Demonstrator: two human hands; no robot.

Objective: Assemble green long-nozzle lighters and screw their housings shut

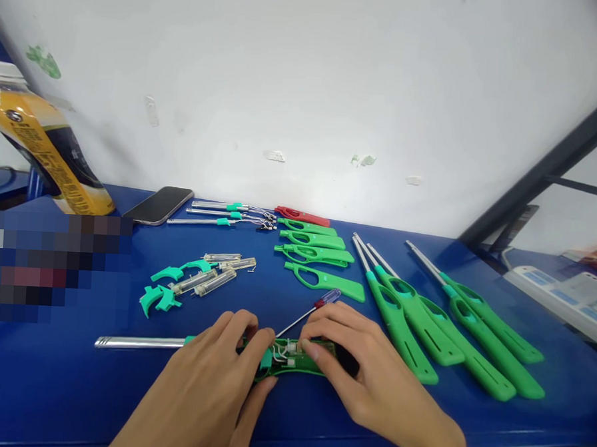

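An opened green lighter body point(298, 363) lies near the table's front edge, its wires and a clear part showing. A metal tube point(139, 342) sticks out of it to the left. My left hand point(225, 366) is closed round the lighter's tube end, fingers on both sides of the body. My right hand point(351, 360) pinches at the right part of the body; the fingertips hide part of the clear piece there. Just behind the hands lies a screwdriver point(327, 298) with a purple and red handle, its shaft pointing down-left.
Behind are teal triggers point(168, 274), clear tanks point(215, 282), metal tubes with wires point(206, 221), green shells point(325, 280) and a red one point(303, 216). Several green lighters point(403, 329) lie right. A phone point(160, 205) and bottle point(50, 144) stand back left.
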